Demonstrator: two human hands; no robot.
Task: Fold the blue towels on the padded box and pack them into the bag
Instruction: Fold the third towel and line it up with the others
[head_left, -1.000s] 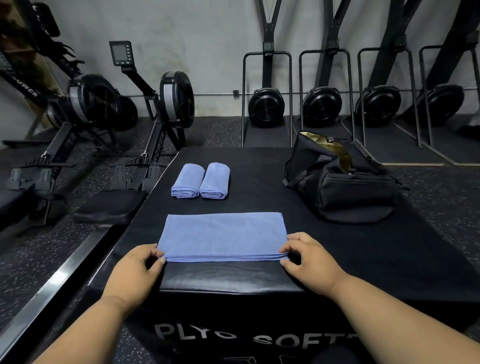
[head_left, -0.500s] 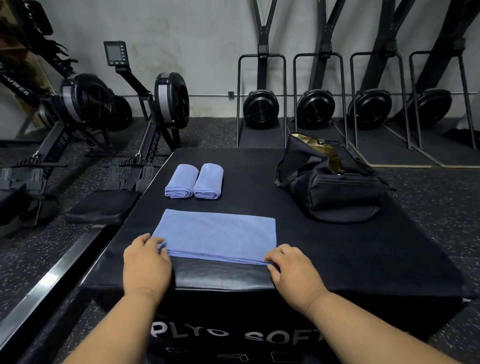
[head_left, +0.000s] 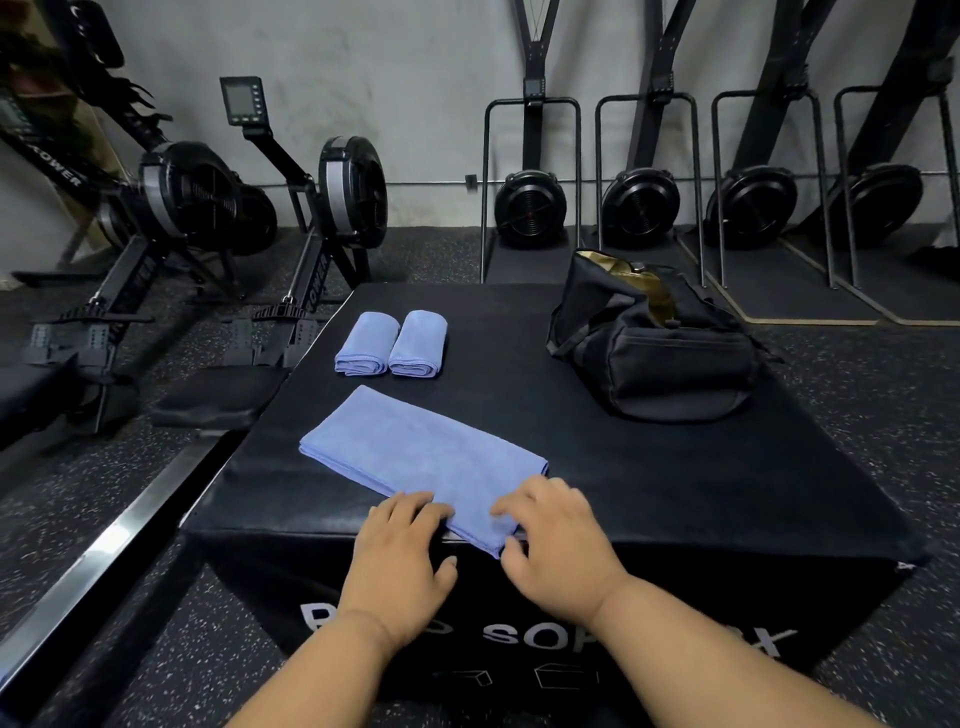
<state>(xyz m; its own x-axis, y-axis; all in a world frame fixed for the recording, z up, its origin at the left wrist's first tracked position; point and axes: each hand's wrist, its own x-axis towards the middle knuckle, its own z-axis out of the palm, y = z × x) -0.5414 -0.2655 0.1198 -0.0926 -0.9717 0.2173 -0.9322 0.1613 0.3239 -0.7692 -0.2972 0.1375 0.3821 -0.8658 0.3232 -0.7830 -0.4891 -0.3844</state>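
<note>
A blue towel (head_left: 415, 457), folded into a long strip, lies slantwise on the black padded box (head_left: 675, 493), its near end at the front edge. My left hand (head_left: 405, 551) rests with its fingers on the towel's near left edge, thumb apart from the cloth. My right hand (head_left: 556, 540) holds the near corner, fingers curled on top and thumb beside it. Two folded blue towels (head_left: 363, 343) (head_left: 418, 343) lie side by side at the back left. The black bag (head_left: 654, 353) stands open at the back right, showing a tan lining.
Rowing machines (head_left: 332, 208) stand on the floor to the left of the box. A row of black fan machines in metal frames (head_left: 530, 208) lines the back wall. Speckled rubber floor surrounds the box.
The towel has swung from lying square to the front edge to lying slantwise. Both hands moved from its two front corners to its near end, close together.
</note>
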